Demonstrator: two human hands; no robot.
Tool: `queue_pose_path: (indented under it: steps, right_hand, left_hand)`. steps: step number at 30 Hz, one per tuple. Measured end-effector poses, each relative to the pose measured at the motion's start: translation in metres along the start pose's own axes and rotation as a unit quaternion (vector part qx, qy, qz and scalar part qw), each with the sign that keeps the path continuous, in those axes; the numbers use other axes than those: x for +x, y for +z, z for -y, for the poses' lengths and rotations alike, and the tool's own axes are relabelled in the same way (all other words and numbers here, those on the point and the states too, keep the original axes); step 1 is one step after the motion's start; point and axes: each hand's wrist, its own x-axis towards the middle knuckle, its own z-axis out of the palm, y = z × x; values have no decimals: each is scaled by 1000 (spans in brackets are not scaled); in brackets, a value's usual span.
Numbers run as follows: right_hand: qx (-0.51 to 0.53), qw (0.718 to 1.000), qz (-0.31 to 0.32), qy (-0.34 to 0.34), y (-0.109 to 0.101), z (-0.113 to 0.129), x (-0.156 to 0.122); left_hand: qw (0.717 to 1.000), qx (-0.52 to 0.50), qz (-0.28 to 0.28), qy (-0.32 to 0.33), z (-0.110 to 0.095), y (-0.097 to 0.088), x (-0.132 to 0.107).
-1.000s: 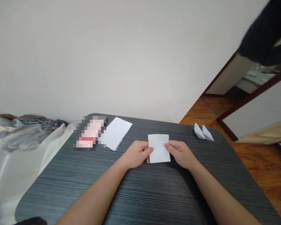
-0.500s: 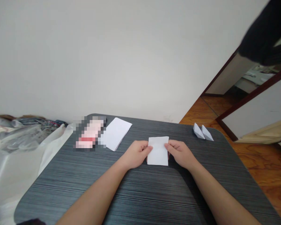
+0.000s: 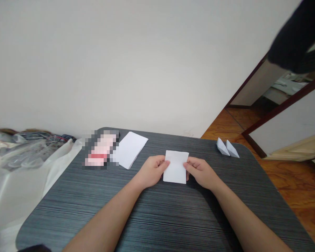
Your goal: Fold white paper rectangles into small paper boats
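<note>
A small white paper rectangle (image 3: 175, 171) is held above the middle of a dark striped table (image 3: 68, 213), its top now tilted a little and shifted toward the left hand (image 3: 152, 171) compared with a second earlier. The left hand and the right hand (image 3: 201, 172) are each half closed, pinching one side edge. A folded white sheet (image 3: 130, 149) and a pixelated item (image 3: 101, 148) lie along the far edge, with two paper boats (image 3: 224, 147) near the far right corner

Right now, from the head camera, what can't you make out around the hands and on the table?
- Head view: the white paper's side edges, hidden by the left hand and right hand.
- Head view: the pink-and-red item, pixelated past recognition.
- Head view: the dark shape at upper right, blurred and cut off by the frame edge.
</note>
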Motion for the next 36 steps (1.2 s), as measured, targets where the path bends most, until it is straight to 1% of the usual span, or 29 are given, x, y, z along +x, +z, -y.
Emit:
queue_pose_path:
  steps: [3,5,9,12,17,19,23,26,30,33,36]
  right_hand:
    - [3,1000,1,-5,0,0,0]
    - [11,1000,1,-10,0,0,0]
    - [26,1000,6,-13,0,-1,-1]
    - [31,999,6,-18,0,-3,-1]
    - [28,999,-32,-24,-2,-6,-1]
    - [13,999,-40,-27,-3,-5,-1]
    - [-54,996,-43,-62,-6,-3,-1]
    - [-74,992,-36,-95,-7,-2,0]
    - [-74,989,-21,-123,-7,-2,1]
    - [-44,994,-25,-100,-5,-4,0]
    - [32,998,-48,-37,-2,-5,-1]
  left_hand:
    - [998,-66,5,-3,1,1,1]
    - [996,-92,9,3,1,1,1]
    - [996,-82,-10,19,2,-1,1]
    - [996,-84,-10,17,3,-2,2]
    - [996,-83,-10,17,3,-5,1]
    - [995,-97,1,18,5,-5,1]
    - [988,-149,28,8,9,-6,1]
    - [982,-188,27,10,8,-5,1]
    - [988,-154,17,4,3,-3,2]
    - [991,-135,3,3,4,-2,2]
    - [991,-129,-13,14,8,-2,3]
